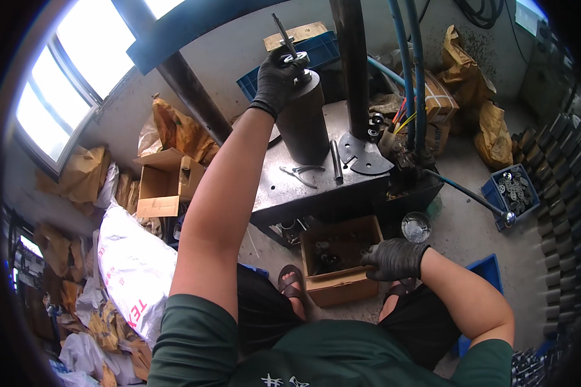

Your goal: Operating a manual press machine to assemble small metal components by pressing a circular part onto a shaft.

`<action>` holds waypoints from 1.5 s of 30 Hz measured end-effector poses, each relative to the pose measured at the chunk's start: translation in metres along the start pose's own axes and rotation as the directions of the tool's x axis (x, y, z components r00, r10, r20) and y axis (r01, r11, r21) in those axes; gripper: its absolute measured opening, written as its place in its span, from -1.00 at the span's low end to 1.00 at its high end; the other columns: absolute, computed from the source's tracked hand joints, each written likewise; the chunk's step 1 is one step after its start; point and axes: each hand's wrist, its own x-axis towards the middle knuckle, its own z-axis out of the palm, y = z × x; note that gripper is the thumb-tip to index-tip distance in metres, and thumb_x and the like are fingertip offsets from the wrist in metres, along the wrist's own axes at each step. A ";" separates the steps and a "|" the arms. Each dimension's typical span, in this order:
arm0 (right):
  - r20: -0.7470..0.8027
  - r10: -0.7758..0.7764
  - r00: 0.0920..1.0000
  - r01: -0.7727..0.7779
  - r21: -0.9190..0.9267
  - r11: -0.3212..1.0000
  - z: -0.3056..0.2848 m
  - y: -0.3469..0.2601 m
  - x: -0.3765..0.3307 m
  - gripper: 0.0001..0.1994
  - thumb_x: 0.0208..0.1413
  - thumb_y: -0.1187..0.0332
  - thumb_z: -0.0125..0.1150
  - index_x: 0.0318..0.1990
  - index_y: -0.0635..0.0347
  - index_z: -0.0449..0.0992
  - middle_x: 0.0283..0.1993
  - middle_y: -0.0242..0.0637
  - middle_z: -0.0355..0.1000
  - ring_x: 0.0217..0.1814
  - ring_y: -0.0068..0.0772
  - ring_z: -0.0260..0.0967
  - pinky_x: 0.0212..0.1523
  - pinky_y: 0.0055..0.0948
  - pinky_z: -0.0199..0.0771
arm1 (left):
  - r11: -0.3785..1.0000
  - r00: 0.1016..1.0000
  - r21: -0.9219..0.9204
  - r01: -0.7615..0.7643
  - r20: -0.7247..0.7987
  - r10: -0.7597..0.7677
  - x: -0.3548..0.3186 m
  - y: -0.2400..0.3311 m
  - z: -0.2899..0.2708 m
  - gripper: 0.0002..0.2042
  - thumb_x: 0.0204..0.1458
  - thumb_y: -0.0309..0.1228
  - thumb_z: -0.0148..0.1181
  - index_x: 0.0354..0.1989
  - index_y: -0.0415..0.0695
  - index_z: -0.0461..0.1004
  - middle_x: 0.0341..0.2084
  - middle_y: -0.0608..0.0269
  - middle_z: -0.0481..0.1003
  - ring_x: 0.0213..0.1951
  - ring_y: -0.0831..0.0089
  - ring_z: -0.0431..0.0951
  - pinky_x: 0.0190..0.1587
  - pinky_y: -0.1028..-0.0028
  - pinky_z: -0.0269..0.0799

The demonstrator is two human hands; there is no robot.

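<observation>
My left hand (277, 80), in a dark glove, is closed around a metal shaft with a round flange (295, 57). It is at the top of an upright dark metal cylinder (305, 122) on a steel press table (271, 187). The shaft's thin end points upward. By the cylinder's foot lie pliers (301, 174), a short metal rod (336, 161) and a notched round plate (366, 155). My right hand (397, 260), also gloved, is at the right edge of an open cardboard box (342, 284) with small dark parts inside. Its fingers are curled, and what they hold, if anything, is hidden.
Dark press columns (352, 71) rise behind the table, below a blue beam (174, 32). A blue lever (465, 191) sticks out rightward. A blue bin of metal parts (511, 193), a metal can (416, 227), a white sack (132, 264) and an open carton (164, 180) stand around.
</observation>
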 end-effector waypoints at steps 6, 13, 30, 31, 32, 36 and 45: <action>-0.007 0.020 1.000 -0.020 0.036 0.999 0.001 0.002 -0.002 -0.55 0.13 0.08 0.21 0.12 0.06 0.57 0.03 -0.06 0.55 0.07 -0.01 0.53 0.13 -0.08 0.52 | 1.000 0.999 -0.009 -0.024 0.033 0.024 0.003 -0.008 -0.003 -0.53 0.10 -0.48 0.41 0.17 -0.15 0.38 -0.15 0.24 0.53 -0.16 0.48 0.57 -0.18 0.39 0.68; -0.004 0.045 0.999 -0.045 0.020 0.999 0.001 0.004 -0.005 -0.56 0.14 0.09 0.21 0.11 0.07 0.57 0.03 -0.06 0.55 0.07 0.00 0.53 0.15 -0.09 0.51 | 0.831 0.946 0.461 -0.313 0.079 0.313 0.021 -0.023 -0.011 -0.50 0.04 -0.24 0.47 0.16 -0.05 0.47 -0.32 0.16 0.65 -0.34 0.49 0.64 -0.25 0.45 0.60; -0.692 0.205 0.692 -0.414 -0.147 0.899 -0.116 -0.016 -0.167 -0.66 0.00 0.32 0.35 -0.05 0.21 0.60 -0.15 -0.08 0.54 -0.07 0.00 0.51 -0.03 -0.11 0.52 | 0.725 0.898 0.576 -0.377 0.034 0.440 0.034 -0.040 -0.016 -0.49 0.06 -0.40 0.47 0.17 -0.23 0.43 -0.33 0.19 0.60 -0.41 0.54 0.57 -0.39 0.52 0.58; -0.679 0.307 0.667 -0.520 -0.129 0.844 -0.121 -0.010 -0.177 -0.66 0.01 0.33 0.34 -0.04 0.20 0.60 -0.14 -0.08 0.54 -0.06 0.00 0.51 -0.02 -0.11 0.51 | 0.768 0.911 0.535 -0.353 0.012 0.411 0.033 -0.039 -0.016 -0.49 0.06 -0.36 0.48 0.17 -0.21 0.44 -0.32 0.17 0.60 -0.42 0.54 0.59 -0.37 0.51 0.59; -0.595 0.450 0.666 -0.610 -0.086 0.788 -0.123 -0.003 -0.183 -0.66 0.03 0.33 0.31 -0.01 0.19 0.60 -0.08 -0.06 0.55 -0.02 -0.02 0.52 0.01 -0.13 0.52 | 0.814 0.934 0.493 -0.308 -0.008 0.358 0.031 -0.037 -0.015 -0.48 0.05 -0.34 0.48 0.16 -0.21 0.45 -0.31 0.16 0.61 -0.42 0.54 0.60 -0.36 0.51 0.60; -0.468 0.450 0.761 -0.528 -0.045 0.848 -0.108 0.009 -0.192 -0.65 0.06 0.30 0.24 0.01 0.18 0.60 -0.02 -0.03 0.55 -0.01 0.01 0.53 0.04 -0.15 0.54 | 0.751 0.921 0.582 -0.313 -0.006 0.389 0.025 -0.033 -0.014 -0.46 0.04 -0.28 0.49 0.17 -0.17 0.47 -0.28 0.10 0.62 -0.42 0.52 0.63 -0.32 0.50 0.63; -0.421 0.574 0.702 -0.605 0.072 0.793 -0.041 -0.010 -0.178 -0.80 0.05 0.28 0.18 -0.37 0.23 0.60 -0.34 0.03 0.54 -0.22 0.09 0.55 -0.11 -0.06 0.56 | 0.567 0.900 0.771 -0.290 0.018 0.436 0.021 -0.026 -0.012 -0.35 -0.02 -0.10 0.49 0.21 -0.13 0.44 -0.19 0.00 0.67 -0.20 0.30 0.71 -0.07 0.38 0.60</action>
